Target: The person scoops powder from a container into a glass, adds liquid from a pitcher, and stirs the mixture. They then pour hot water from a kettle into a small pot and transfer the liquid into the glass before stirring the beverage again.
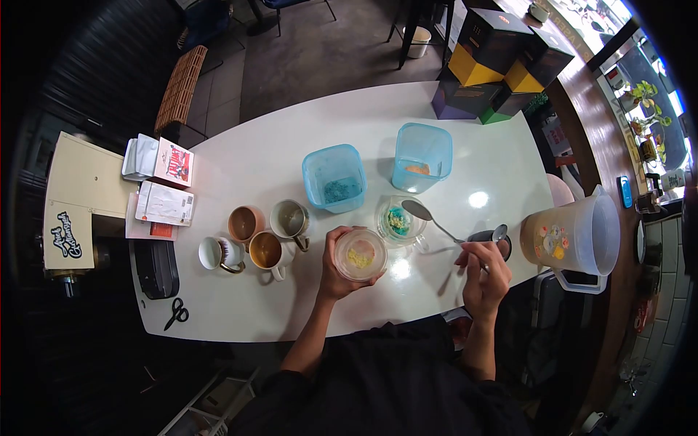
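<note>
My left hand [338,265] is wrapped round a clear round container [360,254] with yellow bits inside, tilted toward the camera. My right hand [486,272] pinches the handle of a long metal spoon [417,211]; its bowl is over the right rim of a glass cup [402,236]. Teal and yellow bits lie in that cup. A second, smaller spoon end [499,232] shows above my right hand, near a dark round item [480,237]. Behind the cup stand two blue tubs, one with teal contents [320,163], the other with a little orange material [424,138].
Several mugs [266,249] stand left of my left hand. Bags [166,203], a black case [155,269] and scissors [176,314] are at the far left. A large pitcher [582,232] stands right; stacked boxes [494,43] rise at the back right.
</note>
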{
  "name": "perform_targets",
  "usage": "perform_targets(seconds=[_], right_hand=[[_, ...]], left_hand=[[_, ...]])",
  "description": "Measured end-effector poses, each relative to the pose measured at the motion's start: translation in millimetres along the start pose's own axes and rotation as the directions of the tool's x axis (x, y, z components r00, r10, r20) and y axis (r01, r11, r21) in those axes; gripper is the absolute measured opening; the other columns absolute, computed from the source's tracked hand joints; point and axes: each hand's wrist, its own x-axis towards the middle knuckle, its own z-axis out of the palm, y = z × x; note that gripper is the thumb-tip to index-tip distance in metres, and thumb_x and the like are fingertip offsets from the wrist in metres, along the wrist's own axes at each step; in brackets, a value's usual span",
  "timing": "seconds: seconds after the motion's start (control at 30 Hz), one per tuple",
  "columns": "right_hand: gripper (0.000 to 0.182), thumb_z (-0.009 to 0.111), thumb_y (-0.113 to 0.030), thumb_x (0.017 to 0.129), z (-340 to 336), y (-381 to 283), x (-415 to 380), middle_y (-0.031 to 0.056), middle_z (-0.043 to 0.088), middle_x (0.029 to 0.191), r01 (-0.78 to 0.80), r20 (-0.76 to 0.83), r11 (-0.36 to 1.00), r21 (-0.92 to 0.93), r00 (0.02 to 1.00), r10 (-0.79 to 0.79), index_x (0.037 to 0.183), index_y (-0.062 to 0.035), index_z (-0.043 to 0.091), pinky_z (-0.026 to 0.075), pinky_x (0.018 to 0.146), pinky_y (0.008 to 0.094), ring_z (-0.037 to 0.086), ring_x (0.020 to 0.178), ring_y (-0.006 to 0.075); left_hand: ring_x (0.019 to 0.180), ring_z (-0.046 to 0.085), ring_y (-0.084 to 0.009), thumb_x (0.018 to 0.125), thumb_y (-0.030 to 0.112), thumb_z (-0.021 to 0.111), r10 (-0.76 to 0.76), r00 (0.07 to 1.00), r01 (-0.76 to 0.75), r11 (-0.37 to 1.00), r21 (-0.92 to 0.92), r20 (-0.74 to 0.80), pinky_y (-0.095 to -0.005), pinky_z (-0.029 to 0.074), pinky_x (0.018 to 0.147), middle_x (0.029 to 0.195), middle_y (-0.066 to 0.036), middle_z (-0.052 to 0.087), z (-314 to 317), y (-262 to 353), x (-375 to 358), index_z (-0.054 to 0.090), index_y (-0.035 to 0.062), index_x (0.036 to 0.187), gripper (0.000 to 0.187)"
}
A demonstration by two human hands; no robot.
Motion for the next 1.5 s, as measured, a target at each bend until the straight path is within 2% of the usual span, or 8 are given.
perform_targets(seconds=[0.1,0.17,0.23,0.33,0.57,0.73,0.9,1.5], right_hand=[[0.014,0.056,0.011,0.090,-2.1,-2.1,-1.0,0.0134,0.063,0.076,0.005,-0.140,0.999,0.047,0.990,0.002,0.100,0.0070,0.064,0.049,0.056,0.0274,0.066,0.064,0.0187],[0.014,0.050,0.007,0.096,-1.9,-7.7,-3.9,0.0115,0.062,0.072,-0.107,-0.242,0.962,0.252,0.955,0.169,0.098,0.0087,0.064,0.045,0.053,0.0251,0.064,0.059,0.0167],[0.016,0.049,0.004,0.097,-3.1,-9.7,-6.5,0.0113,0.062,0.071,-0.095,-0.230,0.962,0.254,0.961,0.156,0.096,0.0103,0.064,0.043,0.050,0.0244,0.063,0.056,0.0158],[0.015,0.051,0.004,0.096,0.9,-18.5,-8.4,0.0119,0.062,0.070,-0.076,-0.103,0.931,0.356,0.988,0.120,0.094,0.0118,0.063,0.044,0.049,0.0250,0.061,0.054,0.0153],[0.022,0.067,0.007,0.082,27.1,-30.0,-13.4,0.0121,0.058,0.075,-0.054,0.291,0.987,0.153,0.957,0.007,0.102,0.0006,0.063,0.046,0.054,0.0379,0.061,0.062,0.0299],[0.021,0.066,0.007,0.084,40.0,-29.5,-17.8,0.0129,0.059,0.078,-0.034,0.338,0.995,0.092,0.941,0.001,0.103,0.0007,0.063,0.047,0.056,0.0381,0.061,0.064,0.0303],[0.020,0.063,0.009,0.085,48.2,-22.6,-21.8,0.0139,0.061,0.081,-0.073,0.328,0.994,0.087,0.944,0.041,0.104,0.0014,0.065,0.048,0.059,0.0375,0.062,0.066,0.0311],[0.024,0.066,0.008,0.085,44.0,0.5,-34.6,0.0140,0.064,0.085,-0.206,0.366,0.943,0.263,0.925,0.100,0.107,0.0001,0.065,0.050,0.066,0.0388,0.064,0.073,0.0319]], left_hand=[[0.116,0.059,-0.0205,0.053,0.014,0.097,0.016,0.999,-0.021,0.988,0.154,0.038,-0.0370,0.051,0.101,0.128,-0.012,0.055,-1.6,7.0,2.3,0.043,0.0031,0.132,0.096],[0.115,0.059,-0.0200,0.053,0.015,0.098,-0.001,0.999,-0.005,0.990,0.138,0.037,-0.0367,0.051,0.101,0.127,-0.011,0.056,-1.7,8.6,2.4,0.045,0.0025,0.132,0.096],[0.115,0.059,-0.0195,0.053,0.016,0.098,-0.018,0.999,0.013,0.992,0.125,0.033,-0.0365,0.050,0.101,0.126,-0.010,0.057,-2.2,8.0,2.7,0.046,0.0019,0.132,0.096],[0.115,0.059,-0.0201,0.054,0.017,0.099,0.018,0.998,-0.025,0.991,0.134,0.053,-0.0361,0.049,0.102,0.126,-0.010,0.058,-4.0,0.7,2.0,0.046,0.0018,0.133,0.096],[0.113,0.060,-0.0194,0.056,0.016,0.096,0.043,0.998,-0.048,0.993,0.108,0.051,-0.0362,0.050,0.099,0.124,-0.011,0.059,2.8,-0.5,-0.2,0.046,0.0019,0.130,0.091],[0.117,0.059,-0.0202,0.056,0.019,0.098,0.055,0.991,-0.060,0.997,0.038,0.120,-0.0370,0.050,0.101,0.131,-0.013,0.056,6.4,-5.2,-5.5,0.045,0.0016,0.133,0.095],[0.119,0.058,-0.0207,0.056,0.020,0.099,0.088,0.987,-0.113,0.976,0.187,0.135,-0.0367,0.050,0.101,0.135,-0.014,0.054,7.7,-8.0,-8.9,0.045,0.0021,0.134,0.097],[0.118,0.059,-0.0226,0.056,0.025,0.099,0.110,0.986,-0.133,0.972,0.194,0.125,-0.0380,0.050,0.100,0.132,-0.015,0.055,7.4,-8.0,-9.7,0.045,0.0019,0.135,0.099]])
